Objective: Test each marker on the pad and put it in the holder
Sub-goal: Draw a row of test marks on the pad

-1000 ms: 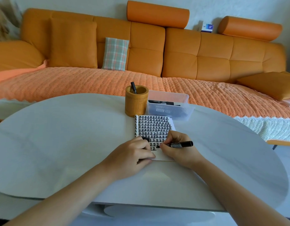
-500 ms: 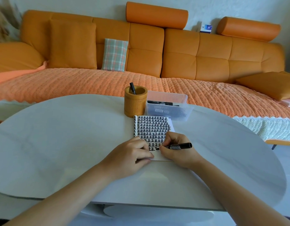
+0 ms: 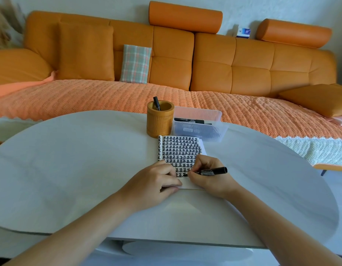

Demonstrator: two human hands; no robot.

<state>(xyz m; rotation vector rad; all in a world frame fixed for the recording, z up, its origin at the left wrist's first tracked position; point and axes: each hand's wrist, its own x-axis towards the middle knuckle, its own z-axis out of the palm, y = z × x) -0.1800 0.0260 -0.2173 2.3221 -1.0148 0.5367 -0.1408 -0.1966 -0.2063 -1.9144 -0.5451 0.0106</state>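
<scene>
A small pad (image 3: pixel 179 148) covered in rows of black marks lies on the white table (image 3: pixel 70 169). My right hand (image 3: pixel 210 178) grips a black marker (image 3: pixel 210 171) with its tip on the pad's lower rows. My left hand (image 3: pixel 154 184) presses down the pad's near left corner, holding nothing. Behind the pad stands a round wooden holder (image 3: pixel 160 120) with one black marker (image 3: pixel 157 103) leaning in it. Right of the holder, a clear plastic box (image 3: pixel 200 126) holds several more black markers (image 3: pixel 189 120).
An orange sofa (image 3: pixel 204 73) with a woven orange throw runs behind the table. A plaid cushion (image 3: pixel 136 63) leans on its back. The table's rounded edge curves near my forearms.
My right hand has shifted a little along the pad's lower row with the marker tip on the paper. My left hand stays on the pad's corner.
</scene>
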